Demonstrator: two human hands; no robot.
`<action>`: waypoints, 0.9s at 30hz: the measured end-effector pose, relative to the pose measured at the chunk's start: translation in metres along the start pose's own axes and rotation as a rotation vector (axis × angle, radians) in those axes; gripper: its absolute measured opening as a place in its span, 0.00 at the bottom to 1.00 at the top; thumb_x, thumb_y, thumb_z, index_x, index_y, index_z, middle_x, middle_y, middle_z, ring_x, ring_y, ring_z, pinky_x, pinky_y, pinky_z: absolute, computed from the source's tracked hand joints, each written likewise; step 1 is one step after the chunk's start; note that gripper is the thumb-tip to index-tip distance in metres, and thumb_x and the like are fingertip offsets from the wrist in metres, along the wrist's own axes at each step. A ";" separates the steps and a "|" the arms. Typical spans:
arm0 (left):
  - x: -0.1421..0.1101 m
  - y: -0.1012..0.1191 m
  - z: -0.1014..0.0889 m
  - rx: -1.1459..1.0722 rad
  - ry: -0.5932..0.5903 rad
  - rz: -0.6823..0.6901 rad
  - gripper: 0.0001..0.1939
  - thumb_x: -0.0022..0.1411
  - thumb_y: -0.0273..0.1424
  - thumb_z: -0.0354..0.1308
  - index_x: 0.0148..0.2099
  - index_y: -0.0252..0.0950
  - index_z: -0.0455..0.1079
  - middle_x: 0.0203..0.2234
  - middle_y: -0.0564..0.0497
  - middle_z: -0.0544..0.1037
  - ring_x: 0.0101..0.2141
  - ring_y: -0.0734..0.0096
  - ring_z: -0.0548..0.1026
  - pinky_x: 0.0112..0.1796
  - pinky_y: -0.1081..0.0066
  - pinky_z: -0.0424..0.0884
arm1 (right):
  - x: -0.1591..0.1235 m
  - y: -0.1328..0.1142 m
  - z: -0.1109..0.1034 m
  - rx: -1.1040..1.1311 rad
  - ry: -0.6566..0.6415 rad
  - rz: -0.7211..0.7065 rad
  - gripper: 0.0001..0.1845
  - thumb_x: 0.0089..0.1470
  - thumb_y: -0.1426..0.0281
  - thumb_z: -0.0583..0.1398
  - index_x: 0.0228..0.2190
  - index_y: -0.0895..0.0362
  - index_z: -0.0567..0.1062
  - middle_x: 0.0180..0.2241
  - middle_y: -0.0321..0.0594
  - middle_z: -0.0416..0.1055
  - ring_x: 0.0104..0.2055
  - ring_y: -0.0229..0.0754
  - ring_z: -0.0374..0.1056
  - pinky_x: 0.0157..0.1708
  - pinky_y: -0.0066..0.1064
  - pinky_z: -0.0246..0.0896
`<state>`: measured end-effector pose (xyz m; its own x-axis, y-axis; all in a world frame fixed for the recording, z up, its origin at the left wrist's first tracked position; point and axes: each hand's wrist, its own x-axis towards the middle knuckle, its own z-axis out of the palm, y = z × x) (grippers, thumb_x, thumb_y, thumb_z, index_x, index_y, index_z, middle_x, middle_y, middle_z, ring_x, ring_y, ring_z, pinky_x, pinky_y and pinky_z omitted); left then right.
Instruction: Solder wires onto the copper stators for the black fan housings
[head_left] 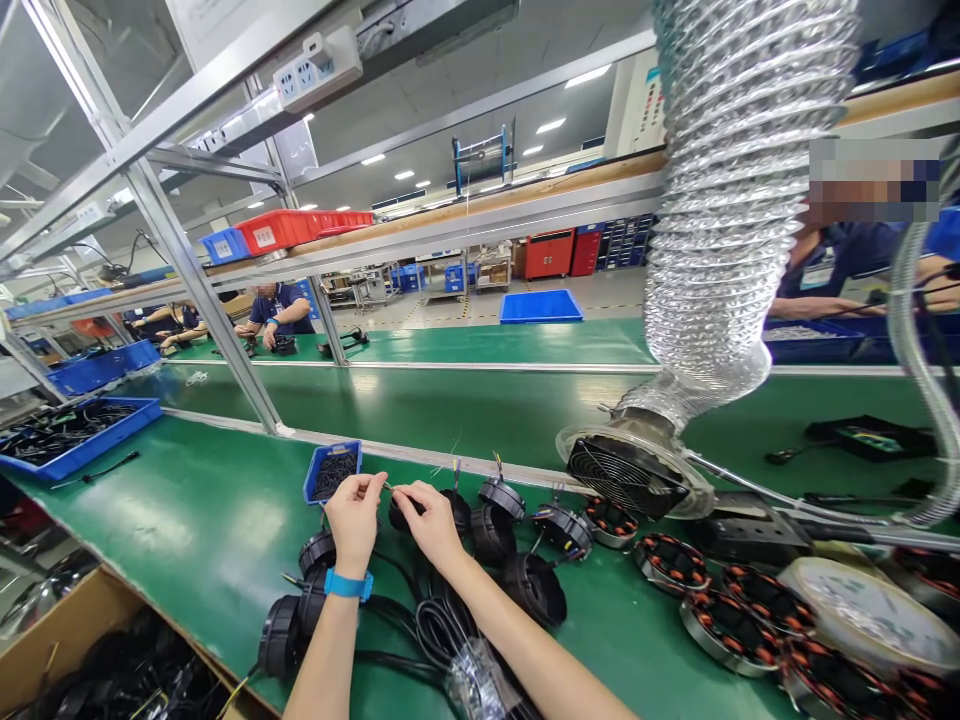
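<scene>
My left hand (pixel 352 518), with a blue band at its wrist, pinches one end of a thin wire (pixel 388 487). Close beside it, my right hand (pixel 429 522) is closed on the same wire with finger and thumb. The wire is too small to make out well. Just past the left hand sits a small blue bin (pixel 309 484) of short black pieces. Round black housings (pixel 495 535) with wire ends poking up stand to the right of my hands, and others (pixel 281 635) lie at the left wrist. A bundle of black cables (pixel 442 625) runs beneath my forearms.
An extractor fan (pixel 626 470) hangs from a silver duct (pixel 720 200). Copper-wound stators (pixel 731 630) and a tape roll (pixel 870 610) lie at right. A blue tray of cables (pixel 142 412) and a cardboard box (pixel 82 615) are at left. Co-workers sit across the bench.
</scene>
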<state>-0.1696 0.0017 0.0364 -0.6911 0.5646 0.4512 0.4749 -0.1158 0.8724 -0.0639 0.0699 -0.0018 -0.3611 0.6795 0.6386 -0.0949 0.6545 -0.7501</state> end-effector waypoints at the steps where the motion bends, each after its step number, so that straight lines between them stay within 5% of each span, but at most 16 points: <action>1: 0.000 0.000 0.000 -0.002 -0.021 0.009 0.16 0.56 0.44 0.63 0.31 0.35 0.75 0.23 0.52 0.76 0.24 0.72 0.71 0.27 0.75 0.68 | 0.000 0.000 0.000 0.005 0.001 0.003 0.13 0.61 0.66 0.57 0.32 0.54 0.81 0.28 0.39 0.75 0.31 0.42 0.69 0.35 0.32 0.62; 12: -0.002 0.008 -0.001 0.145 -0.200 0.280 0.15 0.65 0.38 0.53 0.42 0.38 0.79 0.32 0.46 0.77 0.33 0.65 0.75 0.37 0.68 0.72 | 0.000 0.001 0.000 -0.009 0.017 0.002 0.16 0.62 0.63 0.55 0.35 0.55 0.81 0.26 0.41 0.74 0.30 0.43 0.67 0.33 0.33 0.63; 15: -0.001 0.008 -0.004 0.115 -0.183 0.260 0.15 0.65 0.39 0.53 0.42 0.38 0.78 0.33 0.46 0.78 0.36 0.65 0.76 0.39 0.68 0.72 | 0.000 0.000 0.000 0.003 0.016 0.010 0.15 0.62 0.63 0.55 0.35 0.55 0.81 0.27 0.41 0.74 0.30 0.43 0.68 0.33 0.33 0.64; 20: 0.005 -0.003 -0.006 -0.038 0.020 0.076 0.20 0.63 0.41 0.56 0.52 0.35 0.73 0.36 0.46 0.78 0.33 0.68 0.75 0.36 0.69 0.72 | -0.001 -0.001 0.001 -0.007 -0.013 0.012 0.16 0.62 0.63 0.56 0.32 0.56 0.80 0.27 0.41 0.74 0.32 0.43 0.68 0.34 0.32 0.62; 27: 0.003 -0.006 -0.002 -0.030 -0.003 0.100 0.20 0.63 0.42 0.56 0.52 0.35 0.73 0.32 0.47 0.77 0.32 0.69 0.74 0.36 0.71 0.71 | -0.001 -0.002 0.000 -0.053 -0.060 -0.015 0.16 0.63 0.63 0.55 0.32 0.55 0.80 0.27 0.40 0.74 0.32 0.42 0.68 0.36 0.32 0.61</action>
<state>-0.1753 0.0026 0.0323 -0.6397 0.5513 0.5355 0.5246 -0.1960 0.8285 -0.0633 0.0678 -0.0014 -0.4151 0.6494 0.6371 -0.0524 0.6821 -0.7294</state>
